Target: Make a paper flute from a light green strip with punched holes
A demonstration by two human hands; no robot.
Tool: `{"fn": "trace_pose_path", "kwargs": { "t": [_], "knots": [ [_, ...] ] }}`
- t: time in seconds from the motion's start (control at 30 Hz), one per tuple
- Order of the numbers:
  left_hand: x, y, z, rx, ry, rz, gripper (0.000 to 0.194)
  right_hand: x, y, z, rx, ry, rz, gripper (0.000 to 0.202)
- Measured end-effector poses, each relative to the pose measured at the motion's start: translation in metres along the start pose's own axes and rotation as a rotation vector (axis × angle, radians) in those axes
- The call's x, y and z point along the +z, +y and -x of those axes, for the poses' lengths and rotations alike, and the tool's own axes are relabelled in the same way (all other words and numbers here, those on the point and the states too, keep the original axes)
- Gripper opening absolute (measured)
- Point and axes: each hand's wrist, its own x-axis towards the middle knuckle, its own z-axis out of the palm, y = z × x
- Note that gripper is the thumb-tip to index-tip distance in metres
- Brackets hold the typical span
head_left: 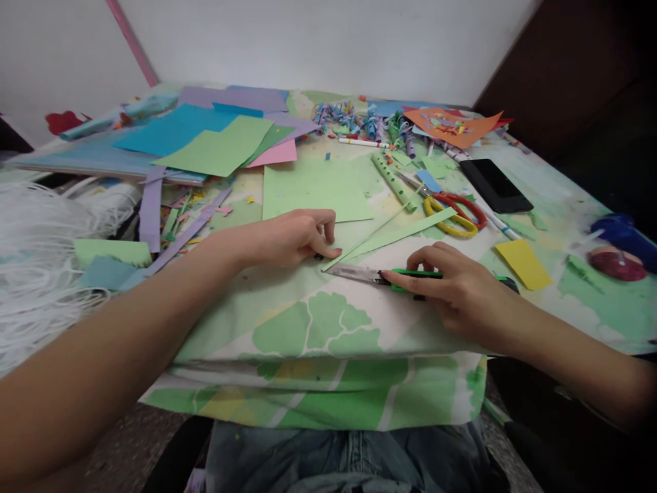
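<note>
On the near edge of the table:
Right hand: the right hand (452, 287) lies low on the cloth, fingers wrapped round a green utility knife (410, 276), forefinger stretched along its top.
Blade: the metal blade (354, 272) sticks out to the left, lying almost flat on the cloth, its tip just beside the near end of a long green paper strip (395, 236).
Left hand: the left hand (292, 236) is curled, fingertips pressed down on the cloth right at the strip's near end; something small and dark shows under the fingertips, too small to tell what, so whether it grips anything I cannot tell.
Strip: it runs from the left fingertips up and to the right, ending next to the scissors.
Green sheet: a light green sheet (313, 188) lies flat just beyond the left hand.
Scissors: a pair with red and yellow handles (454, 212) rests to the right of the sheet, close to the strip's far end.
Rolled tube: a green paper tube (393, 179) lies slanted between sheet and scissors.
Phone: a black phone (495, 185) sits face up further right.
Yellow piece: a yellow paper square (523, 263) lies just beyond the right wrist.
Paper stack: blue, green, pink and purple sheets (215, 137) overlap at the far left.
Table: a green-patterned cloth (318, 335) covers it and hangs over the front edge.
</note>
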Motion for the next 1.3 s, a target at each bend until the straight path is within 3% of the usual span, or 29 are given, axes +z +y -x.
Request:
{"fn": "trace_pose_path", "kwargs": {
  "t": [0.27, 0.43, 0.57, 0.7, 0.87, 0.97, 1.1, 1.2, 1.3],
  "knots": [
    [0.002, 0.008, 0.002, -0.049, 0.137, 0.094, 0.022, -0.001, -0.001, 0.023, 0.058, -0.016, -0.113, 0.053],
    [0.01, 0.019, -0.007, -0.27, 0.376, 0.122, 0.022, -0.011, 0.01, 0.049, 0.127, -0.009, -0.105, 0.061],
    [0.018, 0.036, -0.018, -0.42, 0.312, -0.054, 0.027, -0.019, 0.04, 0.08, 0.28, 0.165, 0.027, 0.059],
    [0.022, 0.042, -0.023, -0.445, 0.227, -0.064, 0.011, -0.025, 0.083, 0.111, 0.557, 0.306, 0.282, 0.049],
    [0.022, 0.034, -0.022, -0.545, 0.232, 0.06, 0.012, -0.025, 0.122, 0.134, 0.811, 0.199, 0.429, 0.051],
    [0.017, 0.03, -0.02, -0.578, 0.236, 0.167, 0.011, -0.022, 0.129, 0.13, 0.863, 0.134, 0.448, 0.048],
    [0.009, 0.024, -0.018, -0.654, 0.303, 0.301, 0.015, -0.024, 0.131, 0.1, 0.834, 0.15, 0.424, 0.033],
    [0.004, 0.018, -0.015, -0.734, 0.349, 0.432, 0.019, -0.025, 0.14, 0.07, 0.801, 0.044, 0.309, 0.027],
    [0.0, 0.012, -0.011, -0.786, 0.414, 0.572, 0.022, -0.025, 0.155, 0.046, 0.857, -0.063, 0.257, 0.023]
  ]
}}
